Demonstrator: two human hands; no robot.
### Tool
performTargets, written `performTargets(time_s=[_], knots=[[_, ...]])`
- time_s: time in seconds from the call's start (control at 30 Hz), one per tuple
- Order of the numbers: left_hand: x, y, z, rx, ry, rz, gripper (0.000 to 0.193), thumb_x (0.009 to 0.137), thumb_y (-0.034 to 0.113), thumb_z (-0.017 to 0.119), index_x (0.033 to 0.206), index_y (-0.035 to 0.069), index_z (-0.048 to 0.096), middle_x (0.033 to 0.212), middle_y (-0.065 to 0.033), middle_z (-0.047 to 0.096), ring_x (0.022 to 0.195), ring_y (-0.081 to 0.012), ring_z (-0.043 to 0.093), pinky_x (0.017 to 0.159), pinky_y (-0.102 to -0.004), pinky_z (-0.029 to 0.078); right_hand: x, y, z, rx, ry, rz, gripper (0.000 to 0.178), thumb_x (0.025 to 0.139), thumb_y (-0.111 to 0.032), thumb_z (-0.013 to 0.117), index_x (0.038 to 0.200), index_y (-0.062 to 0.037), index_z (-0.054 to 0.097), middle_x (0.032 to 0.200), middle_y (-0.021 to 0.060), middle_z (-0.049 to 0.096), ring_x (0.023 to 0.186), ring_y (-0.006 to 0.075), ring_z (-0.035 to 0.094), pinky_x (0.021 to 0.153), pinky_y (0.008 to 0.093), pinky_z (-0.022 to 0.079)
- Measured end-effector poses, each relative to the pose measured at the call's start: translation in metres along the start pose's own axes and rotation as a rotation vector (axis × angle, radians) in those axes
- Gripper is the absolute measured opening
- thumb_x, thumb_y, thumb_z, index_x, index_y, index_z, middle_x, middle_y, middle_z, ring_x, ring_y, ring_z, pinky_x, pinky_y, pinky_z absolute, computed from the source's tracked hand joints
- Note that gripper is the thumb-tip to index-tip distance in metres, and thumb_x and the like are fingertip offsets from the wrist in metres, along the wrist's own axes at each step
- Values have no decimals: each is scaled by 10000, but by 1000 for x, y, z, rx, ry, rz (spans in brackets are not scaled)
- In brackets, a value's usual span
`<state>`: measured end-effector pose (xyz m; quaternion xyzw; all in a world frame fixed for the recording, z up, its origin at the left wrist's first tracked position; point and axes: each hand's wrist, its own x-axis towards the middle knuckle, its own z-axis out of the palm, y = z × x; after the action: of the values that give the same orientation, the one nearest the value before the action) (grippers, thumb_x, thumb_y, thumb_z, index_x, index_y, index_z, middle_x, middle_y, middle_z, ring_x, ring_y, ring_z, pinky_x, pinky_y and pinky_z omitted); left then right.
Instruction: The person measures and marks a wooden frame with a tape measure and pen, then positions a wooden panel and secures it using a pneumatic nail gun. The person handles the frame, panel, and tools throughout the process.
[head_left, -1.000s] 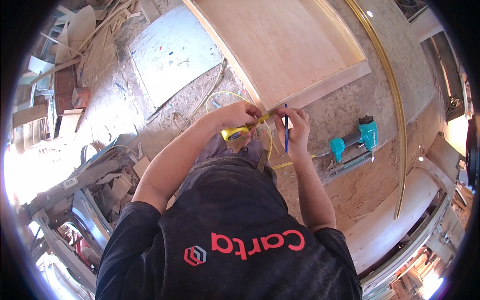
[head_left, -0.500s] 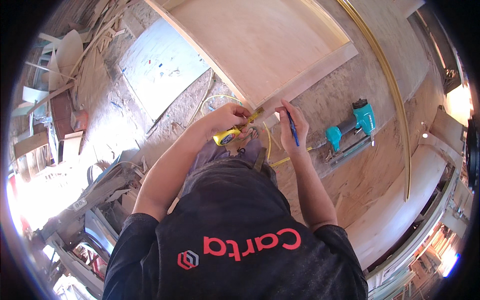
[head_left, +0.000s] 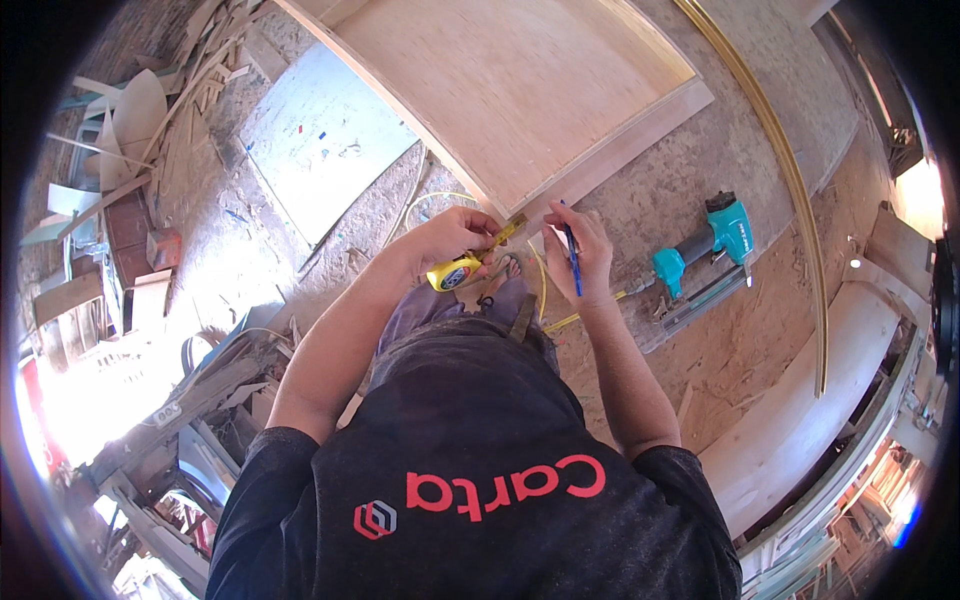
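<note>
My left hand (head_left: 458,236) grips a yellow tape measure (head_left: 455,272), its short length of blade (head_left: 513,228) pulled out toward the near corner of a shallow wooden box (head_left: 540,110). The blade's tip lies against or just over that corner; I cannot tell which. In my right hand (head_left: 590,255) is a blue pen (head_left: 573,262), held between the fingers just right of the corner. A pale wooden strip (head_left: 630,145) runs along the box's near right side.
A teal nail gun (head_left: 705,245) with a yellow hose (head_left: 562,325) lies to the right. Beyond it curves a long gold-coloured strip (head_left: 780,150). A white sheet (head_left: 325,140) lies on the left, with scrap wood (head_left: 205,80) piled past it. A curved pale panel (head_left: 810,400) stands at lower right.
My right hand has shifted slightly left and down, and the pen has tipped more upright. The left hand and tape measure stay almost in place.
</note>
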<state>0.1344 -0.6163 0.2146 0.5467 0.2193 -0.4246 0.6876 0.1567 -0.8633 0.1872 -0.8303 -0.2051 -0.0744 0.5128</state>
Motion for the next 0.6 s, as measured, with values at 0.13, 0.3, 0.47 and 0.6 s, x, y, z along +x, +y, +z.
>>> performTargets(time_s=[0.13,0.3,0.47,0.6], knots=[[1,-1,1,102,-19,42,199,996,16,603,1169,-78,627,864,-113,696,738,-193,718,686,-328,607,4,-9,2,-82,-10,-78,333,774,1,761,1101,-55,724,929,78,754,858,297,692,782,402,529],[-20,2,10,233,-130,103,193,996,30,599,1154,-70,646,868,-104,711,762,-179,722,708,-318,588,-3,-27,-8,-48,-71,-115,294,745,-15,777,1034,-53,735,906,94,741,802,304,681,737,408,523],[-44,-16,-2,302,-136,228,159,1001,46,597,1101,-59,663,889,-90,729,777,-158,713,743,-330,578,5,-64,-18,-34,-227,-151,304,704,18,791,997,-48,747,906,122,721,802,328,692,725,410,538],[-87,-5,-10,254,-90,253,172,1023,87,583,1087,-33,687,867,-67,709,792,-133,689,755,-307,556,27,-95,-3,-60,-246,-261,292,706,17,792,989,-45,756,910,120,726,783,322,690,723,410,544]])
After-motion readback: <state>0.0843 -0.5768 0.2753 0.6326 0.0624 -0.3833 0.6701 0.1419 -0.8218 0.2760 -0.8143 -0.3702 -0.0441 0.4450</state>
